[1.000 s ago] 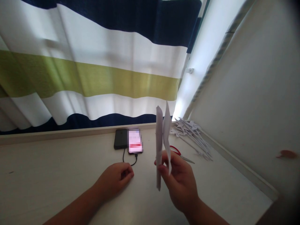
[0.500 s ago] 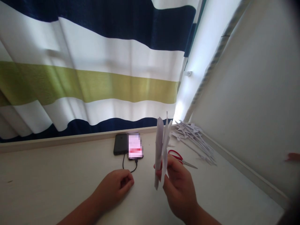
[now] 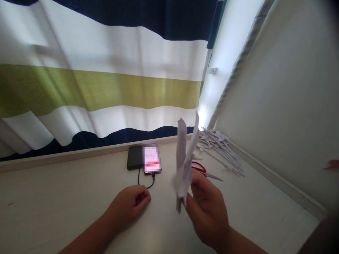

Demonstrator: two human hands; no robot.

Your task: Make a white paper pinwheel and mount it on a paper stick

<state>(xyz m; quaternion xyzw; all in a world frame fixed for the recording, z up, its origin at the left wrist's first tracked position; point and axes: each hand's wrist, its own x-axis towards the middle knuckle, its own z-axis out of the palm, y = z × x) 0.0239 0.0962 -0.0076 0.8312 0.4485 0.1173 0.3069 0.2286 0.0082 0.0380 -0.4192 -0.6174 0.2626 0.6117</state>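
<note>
My right hand (image 3: pixel 209 208) is closed on a folded white paper piece (image 3: pixel 182 155), pinched near its lower part between thumb and fingers. The paper stands nearly upright, with two narrow arms that spread apart at the top. My left hand (image 3: pixel 129 204) rests on the white table with its fingers curled in, and nothing shows in it. It lies just below a black charging cable (image 3: pixel 154 182). Behind my right hand lie scissors with red handles (image 3: pixel 200 167), their blades pointing right and partly hidden by the hand.
A phone with a lit, blurred screen (image 3: pixel 151 158) lies beside a black power bank (image 3: pixel 135 157) at the back. Several folded white paper sticks (image 3: pixel 222 148) are heaped in the right corner. A striped curtain (image 3: pixel 106 88) hangs behind, and a wall (image 3: pixel 286 106) borders the right.
The paper in my right hand has turned, its top arms spread wider and its lower part looks blurred. My left hand stays in place. The whole view has shifted slightly.
</note>
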